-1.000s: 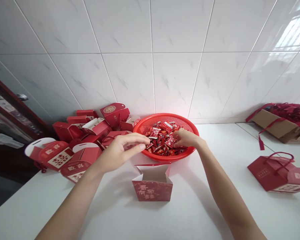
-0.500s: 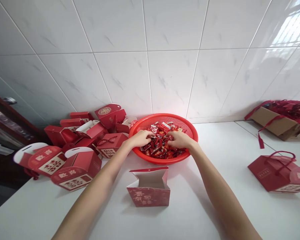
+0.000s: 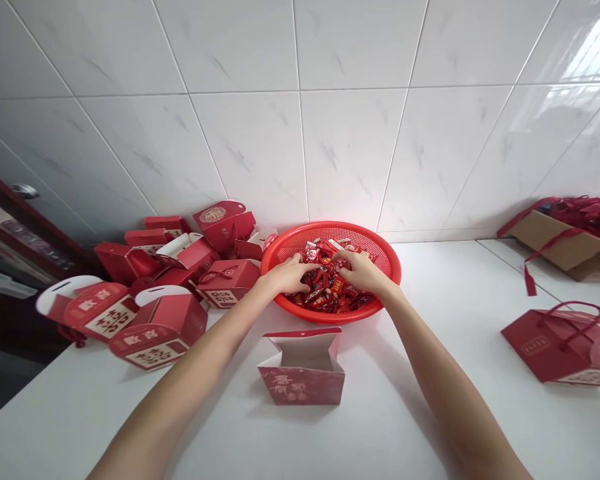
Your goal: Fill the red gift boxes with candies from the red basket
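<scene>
A red plastic basket full of wrapped candies stands against the wall. Inside its left part is my left hand, palm down on the candies with its fingers apart. My right hand reaches in from the other side; its fingers are bent and parted over the candies, and I see nothing held in them. Nearer to me, between my forearms, a red paper gift box stands upright with its top open and its pale inside showing.
Several red gift boxes are heaped at the left. At the right stands a closed red box with a cord handle. Behind it, a cardboard box holds dark red ribbons. A tiled wall closes off the back.
My left hand has moved slightly right and its fingers have spread over the candies. The fingers of my right hand have opened a little. The view has shifted slightly.
</scene>
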Demonstrator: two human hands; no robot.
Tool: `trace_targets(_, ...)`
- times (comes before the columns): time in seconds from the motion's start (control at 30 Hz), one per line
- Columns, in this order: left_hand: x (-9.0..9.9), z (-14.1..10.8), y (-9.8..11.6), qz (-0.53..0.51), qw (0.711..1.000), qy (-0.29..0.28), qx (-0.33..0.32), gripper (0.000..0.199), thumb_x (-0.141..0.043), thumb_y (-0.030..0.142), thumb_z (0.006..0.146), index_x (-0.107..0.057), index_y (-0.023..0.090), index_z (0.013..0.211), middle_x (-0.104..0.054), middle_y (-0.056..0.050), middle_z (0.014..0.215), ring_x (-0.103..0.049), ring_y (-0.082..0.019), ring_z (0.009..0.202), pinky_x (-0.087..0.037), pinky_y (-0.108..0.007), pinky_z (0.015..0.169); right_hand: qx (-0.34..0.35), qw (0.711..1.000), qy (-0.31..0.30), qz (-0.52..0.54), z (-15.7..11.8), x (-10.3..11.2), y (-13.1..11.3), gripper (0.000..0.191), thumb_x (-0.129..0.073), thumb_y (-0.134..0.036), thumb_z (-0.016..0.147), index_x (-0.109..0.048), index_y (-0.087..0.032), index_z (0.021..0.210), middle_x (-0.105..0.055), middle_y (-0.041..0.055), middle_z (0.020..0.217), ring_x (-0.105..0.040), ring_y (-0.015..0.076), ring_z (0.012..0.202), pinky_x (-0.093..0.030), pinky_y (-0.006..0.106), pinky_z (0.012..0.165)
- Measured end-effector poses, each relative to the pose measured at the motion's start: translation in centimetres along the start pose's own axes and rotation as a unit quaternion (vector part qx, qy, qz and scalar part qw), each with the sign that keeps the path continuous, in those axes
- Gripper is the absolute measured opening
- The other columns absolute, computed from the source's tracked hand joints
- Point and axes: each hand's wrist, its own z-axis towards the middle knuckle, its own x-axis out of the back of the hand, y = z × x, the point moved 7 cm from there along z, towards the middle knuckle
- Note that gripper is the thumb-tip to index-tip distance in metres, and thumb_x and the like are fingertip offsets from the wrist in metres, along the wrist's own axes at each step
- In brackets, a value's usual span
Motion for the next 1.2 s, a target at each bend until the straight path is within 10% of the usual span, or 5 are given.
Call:
trace_targets(0.4, 0.7, -0.3, 0.5, 0.031, 0.999, 0.031, 0.027, 0.018, -0.067, 0.029, 0.088, -0.073, 0.019, 0.102, -0.063, -0.013, 0.120, -0.069, -0.029, 0.100, -0.054, -0.035, 0.086, -0.016, 1.000, 0.018, -0.001, 0.1, 0.5, 1.0, 0.039, -0.050, -0.004, 0.089, -0.071, -0.016, 0.119, -0.077, 0.0099, 0.104, -0.069, 0.0252, 0.100, -0.051, 0.035, 0.090)
trace_targets(0.63, 0.3, 0.0, 0.1, 0.028, 0.999, 0.030, 0.019, 0.067, -0.060, 0.004, 0.078, -0.067, 0.029, 0.140, -0.065, -0.011, 0.124, -0.069, -0.030, 0.107, -0.053, -0.035, 0.090, -0.024, 0.999, 0.018, -0.017, 0.5, 0.0, 1.5, 0.036, -0.053, -0.003, 0.088, -0.074, -0.019, 0.112, -0.077, 0.0085, 0.109, -0.069, 0.0256, 0.107, -0.051, 0.033, 0.090)
trace_targets(1.0, 0.4, 0.0, 0.3, 0.023, 0.999, 0.036, 0.021, 0.026, -0.077, 0.043, 0.077, -0.078, 0.021, 0.090, -0.068, -0.013, 0.111, -0.070, -0.032, 0.094, -0.055, -0.037, 0.080, -0.029, 0.999, 0.004, -0.036, 0.6, 0.0, 1.4, 0.021, -0.061, -0.016, 0.094, -0.072, -0.019, 0.112, -0.076, 0.0107, 0.111, -0.068, 0.0284, 0.107, -0.050, 0.035, 0.088)
trace_targets(1.2, 0.4, 0.4, -0.4, 0.016, 0.998, 0.058, 0.034, 0.025, -0.068, 0.012, 0.074, -0.079, 0.020, 0.095, -0.072, -0.012, 0.112, -0.072, -0.029, 0.100, -0.054, -0.031, 0.083, -0.038, 0.998, -0.007, -0.040, 0.6, -0.1, 1.4, 0.021, -0.061, -0.017, 0.094, -0.071, -0.019, 0.113, -0.075, 0.0113, 0.115, -0.067, 0.0303, 0.111, -0.050, 0.037, 0.091)
